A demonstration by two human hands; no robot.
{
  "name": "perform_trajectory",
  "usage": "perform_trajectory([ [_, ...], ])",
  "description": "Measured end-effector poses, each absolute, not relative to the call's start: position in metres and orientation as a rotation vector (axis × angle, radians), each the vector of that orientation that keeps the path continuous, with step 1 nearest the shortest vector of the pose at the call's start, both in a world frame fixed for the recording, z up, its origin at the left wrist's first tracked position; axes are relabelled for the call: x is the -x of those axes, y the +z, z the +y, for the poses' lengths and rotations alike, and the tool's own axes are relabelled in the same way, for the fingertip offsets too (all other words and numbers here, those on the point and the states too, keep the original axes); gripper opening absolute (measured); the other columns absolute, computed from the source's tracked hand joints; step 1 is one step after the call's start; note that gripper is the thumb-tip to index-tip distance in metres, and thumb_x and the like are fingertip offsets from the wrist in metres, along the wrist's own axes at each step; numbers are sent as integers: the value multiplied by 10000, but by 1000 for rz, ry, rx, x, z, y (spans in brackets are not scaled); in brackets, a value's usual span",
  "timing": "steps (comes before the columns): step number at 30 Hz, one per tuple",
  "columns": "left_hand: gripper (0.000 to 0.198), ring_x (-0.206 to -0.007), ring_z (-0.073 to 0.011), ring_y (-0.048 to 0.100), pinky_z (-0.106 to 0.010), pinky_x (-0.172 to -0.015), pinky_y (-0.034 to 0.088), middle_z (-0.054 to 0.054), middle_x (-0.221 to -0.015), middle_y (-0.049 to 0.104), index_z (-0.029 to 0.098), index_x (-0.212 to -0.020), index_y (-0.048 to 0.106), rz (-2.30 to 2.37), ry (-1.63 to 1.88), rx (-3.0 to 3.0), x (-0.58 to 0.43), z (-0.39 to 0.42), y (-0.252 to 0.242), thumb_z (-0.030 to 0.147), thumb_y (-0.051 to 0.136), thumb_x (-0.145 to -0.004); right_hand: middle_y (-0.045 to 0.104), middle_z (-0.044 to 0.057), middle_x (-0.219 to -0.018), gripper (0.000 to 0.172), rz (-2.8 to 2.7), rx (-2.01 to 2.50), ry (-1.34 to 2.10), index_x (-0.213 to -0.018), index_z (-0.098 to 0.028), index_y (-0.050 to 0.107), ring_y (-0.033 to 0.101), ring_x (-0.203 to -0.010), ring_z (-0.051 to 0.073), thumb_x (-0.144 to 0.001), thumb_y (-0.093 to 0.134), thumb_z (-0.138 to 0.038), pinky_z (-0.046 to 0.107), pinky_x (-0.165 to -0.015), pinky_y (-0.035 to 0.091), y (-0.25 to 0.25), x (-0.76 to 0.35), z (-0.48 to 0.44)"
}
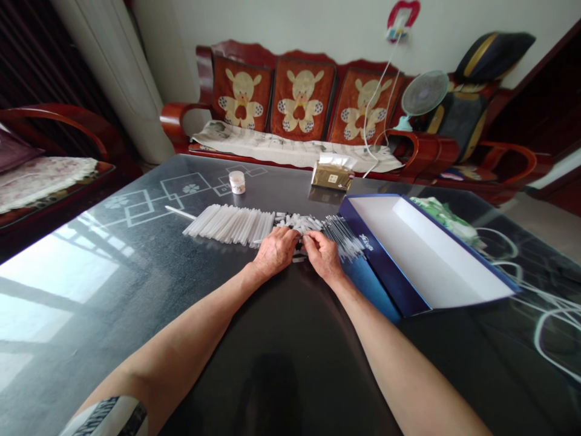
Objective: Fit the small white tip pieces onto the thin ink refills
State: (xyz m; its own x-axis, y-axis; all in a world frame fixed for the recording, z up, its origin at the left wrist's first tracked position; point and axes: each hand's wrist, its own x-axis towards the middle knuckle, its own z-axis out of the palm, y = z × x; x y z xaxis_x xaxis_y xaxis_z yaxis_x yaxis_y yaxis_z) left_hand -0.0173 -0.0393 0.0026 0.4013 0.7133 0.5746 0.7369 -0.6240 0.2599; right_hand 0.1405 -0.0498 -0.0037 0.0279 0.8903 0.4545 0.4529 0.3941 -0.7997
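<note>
Hands: the left hand (pixel 275 251) and the right hand (pixel 323 255) are together at the table's middle, fingertips just beside each other, both arms reaching forward from the bottom of the view. Whether either hand is clamped on a piece cannot be told.

Work location: a cluster of short white pieces (pixel 297 223) lies directly ahead of and partly under the fingers.

Left side: a row of white plastic tubes (pixel 227 225) lies flat, side by side, and extends away to the left of the hands. The left hand is nearer to this row.

Tube axis: each tube's long axis points across the table, away from the person and slightly askew. The row's long axis runs left to right.

Right side: a fan of thin clear sticks (pixel 342 236) lies beyond the right hand, which is the nearer hand, and overlaps the edge of an open blue-and-white box (pixel 385 266).

Rest: a single loose tube (pixel 180 212) lies left of the row on the dark glass tabletop (pixel 136 284). Further back stand a small round jar (pixel 236 181) and a gold packet (pixel 333 175).
</note>
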Motion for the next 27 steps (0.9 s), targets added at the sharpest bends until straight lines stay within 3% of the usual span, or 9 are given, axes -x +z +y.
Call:
perform_trajectory([
  [8,226,-825,-197,551,-324,-795,455,-74,-857,598,152,-983,591,-1229,-974,2608,15,-44,7,215,375,-959,623,37,-583,396,-1722,1292,246,-645,-222,613,599,-595,176,-934,431,-423,309,-677,514,0,-143,-51],
  [14,220,-838,-201,548,-324,-792,463,-79,-874,601,144,-1016,589,-1255,-1018,2592,17,-41,4,216,390,-954,710,66,-841,206,-1678,1214,302,-982,-196,639,662,-676,185,-871,517,-319,306,-663,533,-2,-143,-53],
  [20,231,-837,-201,551,-332,-797,467,-82,-871,603,149,-1010,582,-1249,-1024,2589,17,-41,5,214,366,-957,699,50,-759,156,-1737,1177,352,-905,-211,643,648,-654,189,-863,530,-310,323,-654,536,-3,-143,-53],
  [27,244,-841,-201,545,-335,-811,458,-78,-866,590,160,-981,578,-1199,-1009,2620,18,-42,5,203,339,-959,656,43,-641,291,-1790,1210,267,-747,-221,632,619,-609,183,-921,449,-366,322,-654,522,0,-145,-54],
])
